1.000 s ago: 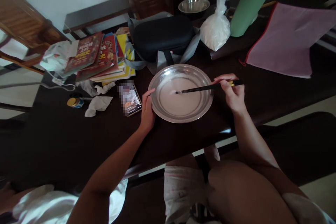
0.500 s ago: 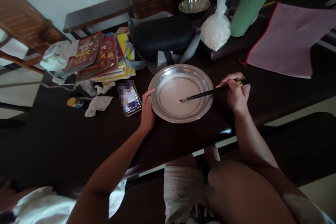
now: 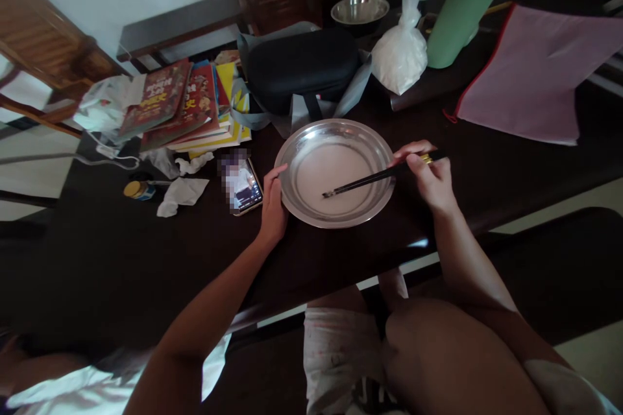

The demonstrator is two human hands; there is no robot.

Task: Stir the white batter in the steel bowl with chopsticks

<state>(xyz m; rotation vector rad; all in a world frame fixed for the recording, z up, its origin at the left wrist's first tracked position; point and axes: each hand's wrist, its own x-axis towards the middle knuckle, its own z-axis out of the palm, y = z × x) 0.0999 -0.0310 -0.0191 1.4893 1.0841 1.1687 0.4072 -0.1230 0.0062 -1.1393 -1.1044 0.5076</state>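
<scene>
A shallow stainless-steel bowl (image 3: 335, 223) stands on the dark table, holding a pale, milky liquid (image 3: 318, 167). My left hand (image 3: 274, 207) grips the bowl's left rim, with fingers along the edge; the thumb is partly hidden. In my right hand (image 3: 428, 175) is a pair of black chopsticks (image 3: 367, 179) with gold bands near the upper end. Their tips rest together in the liquid, left of and below its middle. The right hand is just beyond the bowl's right rim.
A phone (image 3: 243, 185) lies left of the bowl beside crumpled tissues (image 3: 182, 196) and a small jar (image 3: 139, 190). Behind are stacked books (image 3: 182, 107), a black case (image 3: 302, 68), a tied bag of white powder (image 3: 400, 58) and a pink cloth bag (image 3: 530, 78). Another person's sleeve (image 3: 82, 389) shows lower left.
My right hand has moved left with the chopsticks, and their tips have shifted left and nearer to me in the liquid. My left hand and the bowl stay put. The other person's sleeve has moved.
</scene>
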